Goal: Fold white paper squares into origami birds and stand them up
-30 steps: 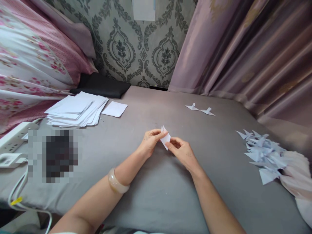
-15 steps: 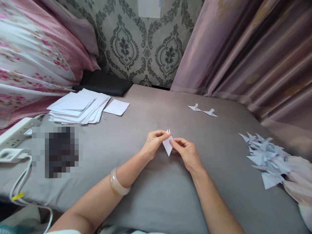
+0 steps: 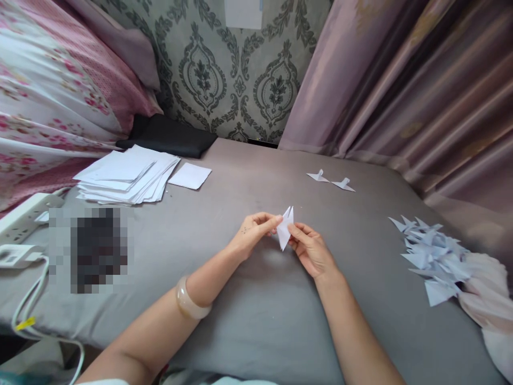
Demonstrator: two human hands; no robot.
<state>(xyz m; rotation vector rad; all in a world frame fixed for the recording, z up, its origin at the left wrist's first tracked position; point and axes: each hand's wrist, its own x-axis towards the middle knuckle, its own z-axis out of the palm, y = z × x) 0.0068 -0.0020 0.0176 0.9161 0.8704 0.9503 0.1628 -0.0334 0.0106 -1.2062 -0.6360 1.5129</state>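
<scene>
A small sheet of white paper, folded into a narrow diamond (image 3: 285,231) with two pointed tips at the top, is held up between my hands over the grey cloth. My left hand (image 3: 256,231) pinches its left edge between thumb and fingers. On the right side, my right hand (image 3: 310,243) grips it with the thumb in front and the fingers curled behind. Part of the fingers of both hands is hidden behind the paper and the palms.
A stack of white paper squares (image 3: 120,176) lies at the back left, one single square (image 3: 190,176) beside it. Two folded paper birds (image 3: 319,176) sit at the back right. Several more lie in a pile (image 3: 436,254) at far right. A power strip (image 3: 30,219) stands at far left.
The folded paper has turned and moved slightly right, and its two top points show longer now. My left thumb has slid from its front to the left edge. The view has shifted slightly.
</scene>
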